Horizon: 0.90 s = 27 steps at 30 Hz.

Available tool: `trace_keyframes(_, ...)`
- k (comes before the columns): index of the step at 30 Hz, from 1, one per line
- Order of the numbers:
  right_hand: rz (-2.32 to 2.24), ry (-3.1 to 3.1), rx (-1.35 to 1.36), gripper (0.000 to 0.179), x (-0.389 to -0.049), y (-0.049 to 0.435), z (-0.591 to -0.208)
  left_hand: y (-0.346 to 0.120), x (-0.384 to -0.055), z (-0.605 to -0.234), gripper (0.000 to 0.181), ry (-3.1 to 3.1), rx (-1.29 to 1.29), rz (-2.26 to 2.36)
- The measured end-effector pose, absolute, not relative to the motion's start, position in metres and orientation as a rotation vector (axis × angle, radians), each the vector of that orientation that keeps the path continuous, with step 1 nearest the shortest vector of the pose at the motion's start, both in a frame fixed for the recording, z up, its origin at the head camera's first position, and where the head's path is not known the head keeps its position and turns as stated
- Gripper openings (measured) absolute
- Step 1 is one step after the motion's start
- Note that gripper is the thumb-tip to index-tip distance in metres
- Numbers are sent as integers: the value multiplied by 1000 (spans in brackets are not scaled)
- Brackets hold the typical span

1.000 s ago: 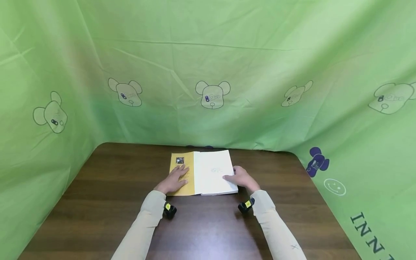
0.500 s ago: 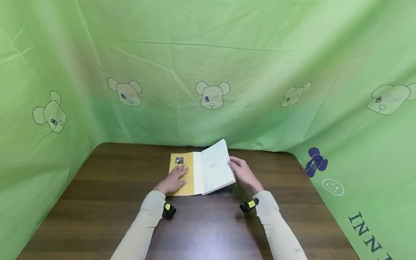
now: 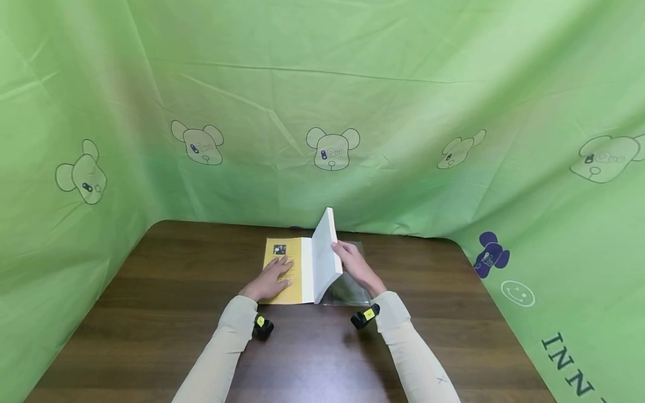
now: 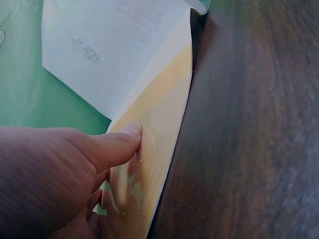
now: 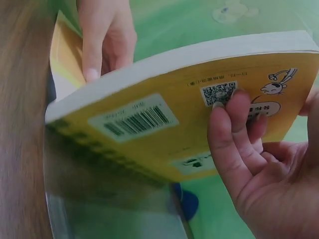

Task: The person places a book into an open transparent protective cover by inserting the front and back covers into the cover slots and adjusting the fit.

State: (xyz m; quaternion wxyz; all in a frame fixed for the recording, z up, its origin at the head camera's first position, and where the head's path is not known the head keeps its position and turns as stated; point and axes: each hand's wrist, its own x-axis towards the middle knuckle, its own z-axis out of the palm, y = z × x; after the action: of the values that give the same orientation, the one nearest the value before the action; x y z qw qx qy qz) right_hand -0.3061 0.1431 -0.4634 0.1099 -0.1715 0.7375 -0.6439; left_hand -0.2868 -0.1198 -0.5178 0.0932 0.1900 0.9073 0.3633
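A book [image 3: 324, 254] with white pages and a yellow cover lies open on the table. Its page block is lifted nearly upright at the spine. My right hand [image 3: 356, 267] holds the block by its outer edge; the right wrist view shows those fingers [image 5: 224, 129] against the yellow back cover with its barcode. On the yellow front flap [image 3: 289, 294], spread to the left, my left hand [image 3: 271, 281] rests flat with fingers extended. A clear plastic book jacket [image 3: 353, 294] lies on the table under the raised block, its right half uncovered.
Brown wooden table [image 3: 176, 313] surrounds the book. A green curtain [image 3: 252, 184] printed with bear heads hangs behind the far edge and down both sides.
My right hand has lifted the page block from lying flat to nearly upright, swinging it leftward and exposing the clear jacket beneath. The left hand has stayed on the yellow flap.
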Motion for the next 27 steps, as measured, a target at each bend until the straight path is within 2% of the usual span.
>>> trace_keyframes(12, -1922, 2165, -454, 50, -305, 118, -468, -119, -287, -517, 54, 2717, 541, 1066)
trace_keyframes(16, -1916, 2160, -449, 50, -305, 110, -471, -123, -291, -517, 47, 2770, 551, 1111)
trace_keyframes(19, -1912, 2162, -439, 50, -304, 107, -472, -122, -297, -514, 39, 2792, 444, 1295)
trace_keyframes(23, -1900, 2171, -443, 50, -303, 105, -473, -121, -304, -509, 56, 2636, 182, 1691)
trace_keyframes(27, -1893, 2158, -445, 51, -302, 103, -474, -121, -311, -509, 74, 2309, 140, 2033)
